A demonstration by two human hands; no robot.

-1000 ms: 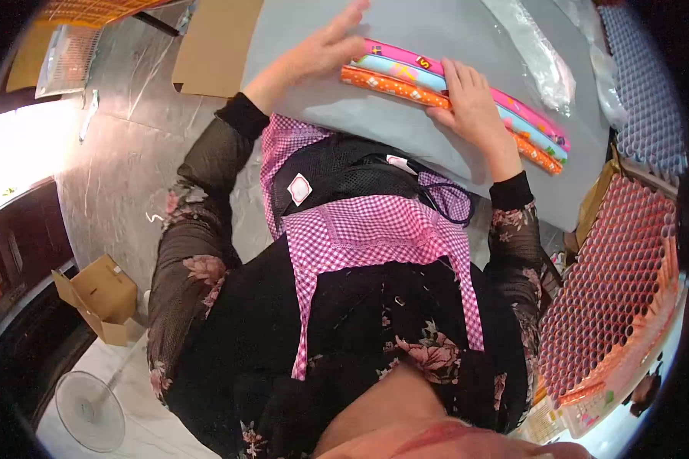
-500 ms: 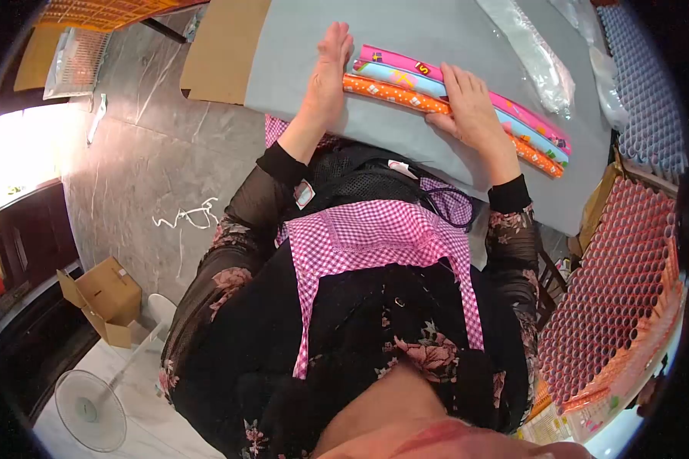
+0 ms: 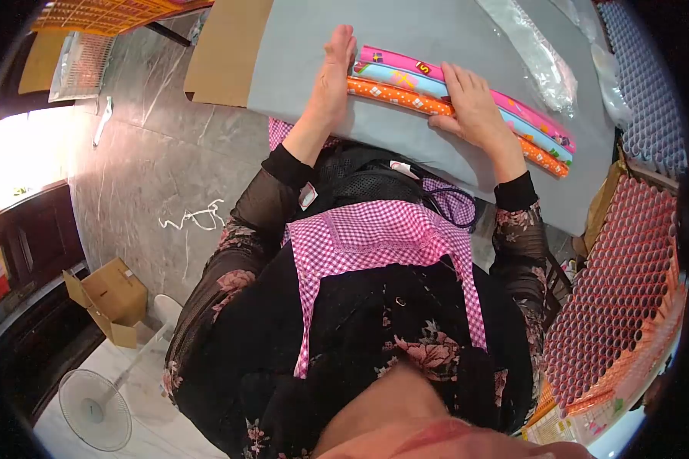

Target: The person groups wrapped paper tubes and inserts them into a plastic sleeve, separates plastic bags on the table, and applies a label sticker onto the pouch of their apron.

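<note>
While three patterned rolls (image 3: 394,77) lie side by side, upper centre, right hand (image 3: 476,109) hides their middles (gripping or just pressing, can't tell); left hand (image 3: 332,84), flat, at left ends; grey tabletop (image 3: 298,53) extends above, cut off by frame top.

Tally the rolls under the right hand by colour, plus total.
Pink roll: 1
Blue roll: 1
Orange roll: 1
Total: 3
</note>
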